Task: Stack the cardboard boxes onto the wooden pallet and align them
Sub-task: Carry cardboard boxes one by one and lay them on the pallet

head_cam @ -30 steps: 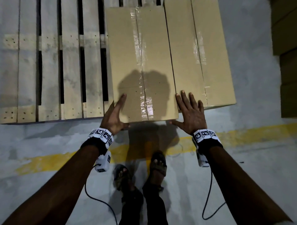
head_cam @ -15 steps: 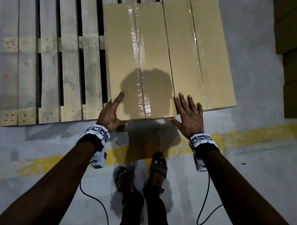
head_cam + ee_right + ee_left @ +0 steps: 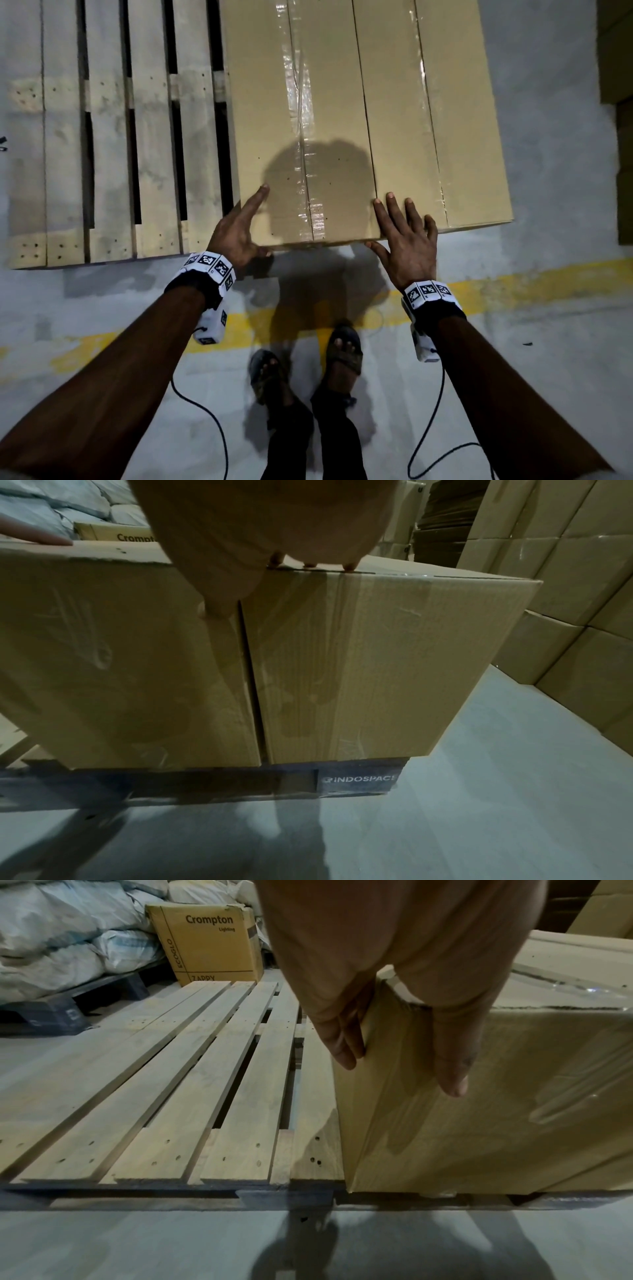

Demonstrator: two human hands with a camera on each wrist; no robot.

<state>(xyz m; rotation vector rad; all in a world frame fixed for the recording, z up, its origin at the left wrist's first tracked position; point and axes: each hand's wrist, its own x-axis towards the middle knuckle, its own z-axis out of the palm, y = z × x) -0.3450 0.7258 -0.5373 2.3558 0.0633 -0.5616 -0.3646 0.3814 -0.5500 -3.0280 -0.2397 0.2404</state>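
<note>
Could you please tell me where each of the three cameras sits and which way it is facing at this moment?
Head: worn on the head, looking down at two boxes on the wooden pallet; both forearms, left hand, right hand, feet.
Left wrist: along the left hand at the left box and bare slats.
Right wrist: along the right hand at the seam between left box and right box.
Shared: both wrist views show the Crompton carton.

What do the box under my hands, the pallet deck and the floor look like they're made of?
Left box: plain brown corrugated cardboard, matte, seam sealed with glossy clear tape.
Pallet: bare, unfinished wood slats, with visible grain and nail holes.
Floor: likely grey concrete, smooth, with a worn yellow painted line.
</note>
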